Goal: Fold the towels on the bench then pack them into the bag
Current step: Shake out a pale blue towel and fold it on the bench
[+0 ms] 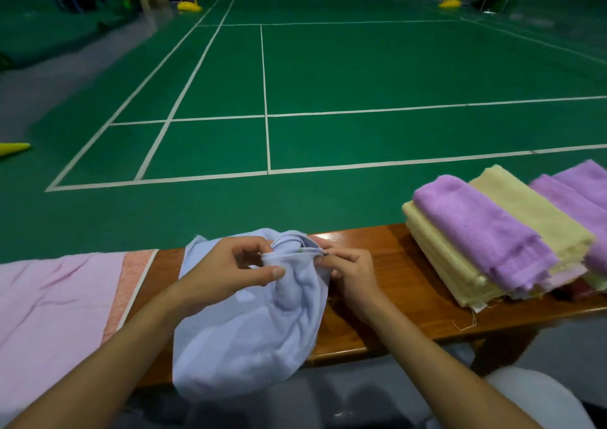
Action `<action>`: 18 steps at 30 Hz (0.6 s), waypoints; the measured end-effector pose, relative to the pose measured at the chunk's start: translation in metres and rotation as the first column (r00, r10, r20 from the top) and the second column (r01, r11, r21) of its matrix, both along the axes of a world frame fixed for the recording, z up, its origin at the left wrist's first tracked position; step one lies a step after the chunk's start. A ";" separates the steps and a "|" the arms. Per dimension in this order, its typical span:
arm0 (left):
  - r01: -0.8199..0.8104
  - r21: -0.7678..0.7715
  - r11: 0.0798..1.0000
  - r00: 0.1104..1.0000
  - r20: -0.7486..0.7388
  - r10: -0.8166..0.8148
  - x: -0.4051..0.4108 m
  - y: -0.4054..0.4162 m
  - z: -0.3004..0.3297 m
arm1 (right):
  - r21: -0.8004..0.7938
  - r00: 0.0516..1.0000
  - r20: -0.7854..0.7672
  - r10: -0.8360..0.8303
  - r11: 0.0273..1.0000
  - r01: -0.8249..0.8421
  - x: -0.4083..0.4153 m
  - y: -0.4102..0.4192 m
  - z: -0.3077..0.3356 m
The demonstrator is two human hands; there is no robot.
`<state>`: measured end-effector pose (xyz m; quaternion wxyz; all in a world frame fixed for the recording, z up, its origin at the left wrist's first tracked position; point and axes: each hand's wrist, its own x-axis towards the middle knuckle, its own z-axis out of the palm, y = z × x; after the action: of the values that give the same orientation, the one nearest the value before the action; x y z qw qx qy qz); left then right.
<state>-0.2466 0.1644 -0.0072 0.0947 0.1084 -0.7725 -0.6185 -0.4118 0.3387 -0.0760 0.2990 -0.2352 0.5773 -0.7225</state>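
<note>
pale blue cloth, soft and rumpled, lies across the middle of the wooden bench (387, 284): this is the blue towel (259, 323), bunched rather than flat, its long axis running from the far bench edge toward the person, its near end drooping over the front edge. its top edge is gathered into a ridge between the two hands. the left hand (236, 267) has its thumb and curled fingers pinching that gathered edge from the left; the right hand (348, 271) has its fingers curled tight on the same edge from the right, fingertips partly buried in the folds.

left of it a pink towel (56, 300) lies spread smooth along the bench, with a salmon woven band and a white stripe at its right end.

to the right, well apart from the hands, sits a stack of folded towels (492, 241), plush and thick, purple and pale yellow layers overlapping, long sides slanting away to the left, loose threads hanging at the near corner.

the bench is glossy reddish-brown wood. beyond it stretches a green court floor (361, 67) with white lines.
</note>
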 end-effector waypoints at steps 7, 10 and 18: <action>-0.127 -0.210 0.969 0.992 -0.044 0.120 0.001 -0.025 0.002 | 0.136 0.903 -0.429 0.040 0.991 0.021 -0.022 0.007 0.013; -0.147 -0.386 0.911 0.989 -0.088 0.122 0.002 -0.034 0.008 | 0.223 0.651 -0.751 0.107 0.970 0.098 -0.028 0.017 0.025; -0.159 -0.724 0.671 0.981 -0.190 0.028 0.011 -0.024 0.028 | 0.271 0.411 -0.895 0.175 0.944 0.190 -0.019 0.036 0.063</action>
<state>-0.2352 0.1402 0.0211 0.2245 0.0499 -0.9388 -0.2563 -0.4311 0.3744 -0.0130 -0.0308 -0.5328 0.7597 -0.3715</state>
